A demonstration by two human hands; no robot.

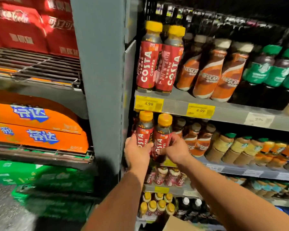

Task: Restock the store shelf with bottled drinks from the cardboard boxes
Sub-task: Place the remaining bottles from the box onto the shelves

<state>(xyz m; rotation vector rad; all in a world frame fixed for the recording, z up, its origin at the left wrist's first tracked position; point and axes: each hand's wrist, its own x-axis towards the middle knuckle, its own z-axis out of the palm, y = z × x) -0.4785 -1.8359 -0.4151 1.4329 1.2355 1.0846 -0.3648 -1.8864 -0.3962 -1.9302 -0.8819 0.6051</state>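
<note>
At 6 o'clock, nearest the camera, a corner of a cardboard box (177, 224) shows at the lower edge; its contents are out of view. Both forearms rise from there toward the shelving. The left hand (136, 152) has its fingers curled round the lower body of one Costa bottle (144, 129), and the right hand (177, 150) grips a second Costa bottle (163, 132) from the right side, thumb across the label. The two bottles stand upright, side by side and touching or nearly so, just below centre at the left end of the second shelf (232, 169), close against the grey upright (103, 80). Their bases are hidden by the hands, so it cannot be told whether they rest on the shelf. Just beside them at 4 o'clock stand Nescafé bottles (205, 142). Further off at 12 o'clock, the upper shelf (228, 112) carries matching Costa stock (157, 59) above yellow price tags (148, 103). At 9 o'clock, well apart, lie orange cartons (37, 129). Judgement: the placing step is in hand. The next move calls for seating both bottles level in the Costa lane, labels forward, releasing without toppling the neighbours, then returning to the box.
</note>
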